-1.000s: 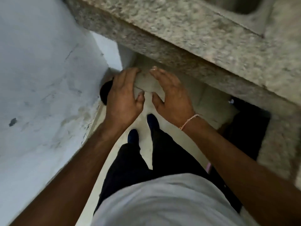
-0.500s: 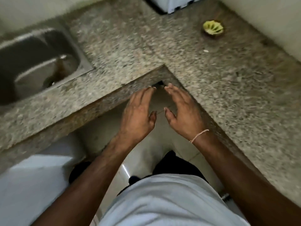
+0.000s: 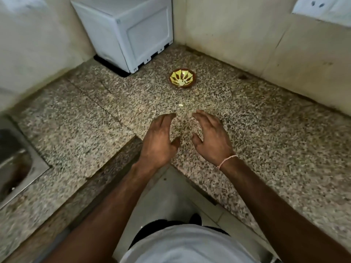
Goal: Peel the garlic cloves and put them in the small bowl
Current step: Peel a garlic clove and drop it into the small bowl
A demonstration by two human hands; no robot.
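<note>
Speckled table [image 3: 266,149]: our left hand [image 3: 158,141] and right hand [image 3: 211,138] hover empty, fingers spread; small bowl [image 3: 182,78] waits, peeling apparently unstarted.

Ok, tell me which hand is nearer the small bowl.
Right, slightly. The right hand lies below the small bowl, a bit right of it; the left hand is below and left.

Your arms are bare to the elbow, no sleeves in view. A thin pale-pink thread bracelet [image 3: 227,161] circles your right wrist. You're in a white shirt [image 3: 190,245], with dark trousers [image 3: 152,227] and a dark shoe [image 3: 195,219] below.
</note>
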